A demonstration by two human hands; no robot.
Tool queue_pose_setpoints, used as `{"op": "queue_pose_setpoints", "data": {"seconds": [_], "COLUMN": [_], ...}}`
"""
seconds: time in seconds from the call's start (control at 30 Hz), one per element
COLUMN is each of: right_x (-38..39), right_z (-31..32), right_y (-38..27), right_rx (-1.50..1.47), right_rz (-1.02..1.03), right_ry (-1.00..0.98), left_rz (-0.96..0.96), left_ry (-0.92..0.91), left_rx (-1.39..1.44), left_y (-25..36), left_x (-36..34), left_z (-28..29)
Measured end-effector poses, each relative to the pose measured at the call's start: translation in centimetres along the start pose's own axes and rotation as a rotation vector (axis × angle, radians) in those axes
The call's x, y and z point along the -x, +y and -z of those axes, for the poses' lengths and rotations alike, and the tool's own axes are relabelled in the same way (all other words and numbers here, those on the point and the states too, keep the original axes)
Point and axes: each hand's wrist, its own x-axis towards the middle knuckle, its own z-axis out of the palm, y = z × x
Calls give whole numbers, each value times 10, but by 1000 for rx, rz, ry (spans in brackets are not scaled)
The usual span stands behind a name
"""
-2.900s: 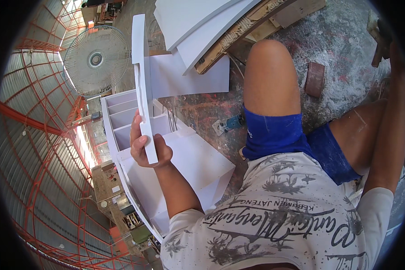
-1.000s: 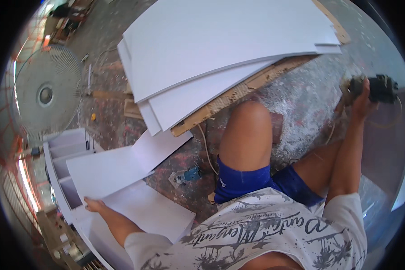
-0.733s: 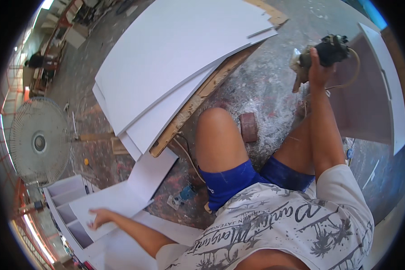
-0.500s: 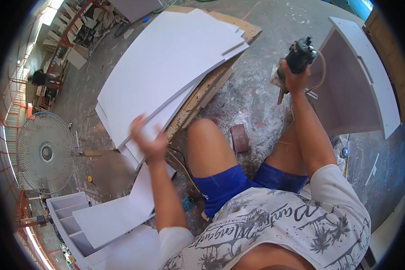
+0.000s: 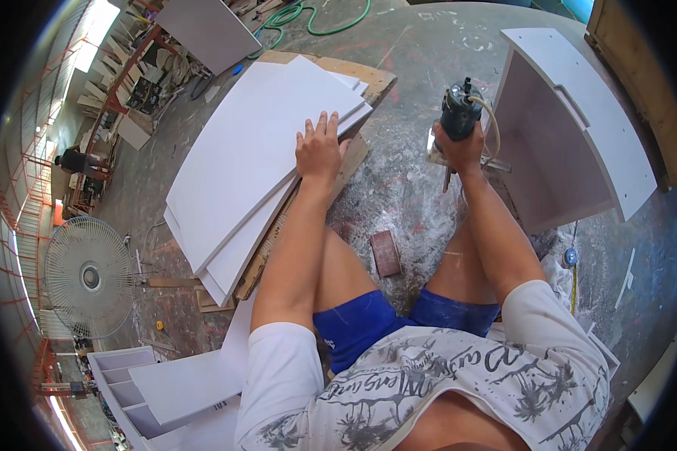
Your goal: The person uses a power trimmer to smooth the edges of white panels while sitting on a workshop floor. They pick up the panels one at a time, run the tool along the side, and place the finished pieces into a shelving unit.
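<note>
Resting on the top white panel [image 5: 241, 143] in the upper middle of the frame, the left hand [image 5: 320, 154] had its fingers slightly spread. Right of centre, the right hand [image 5: 465, 147] wrapped around the dark power tool [image 5: 459, 110], its fingertips partly hidden. The staggered panels could have slid had the palm pushed sideways; the pale cord [image 5: 495, 124] could have snagged had the tool swung. Counted: one tool, one reddish-brown block [image 5: 385, 253] near centre, one fan [image 5: 90, 277] at left, at least three stacked panels, exact number unclear.
</note>
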Motion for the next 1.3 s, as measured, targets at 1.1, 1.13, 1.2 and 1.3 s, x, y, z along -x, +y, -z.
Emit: {"op": "queue_pose_setpoints", "data": {"seconds": [1.1, 1.13, 1.2, 1.3], "right_x": [3, 0, 4, 6], "right_z": [9, 8, 8, 6], "right_y": [-20, -19, -16, -3], "right_rx": [-224, -219, -230, -194], "right_rz": [68, 90, 115, 166], "right_ry": [-41, -40, -60, -43], "left_rz": [-188, -198, -208, -252], "left_ry": [142, 144, 139, 155], "left_rx": [46, 51, 58, 21], "left_y": [-53, -57, -59, -46], "left_x": [133, 132, 130, 110], "left_z": [67, 65, 55, 46]}}
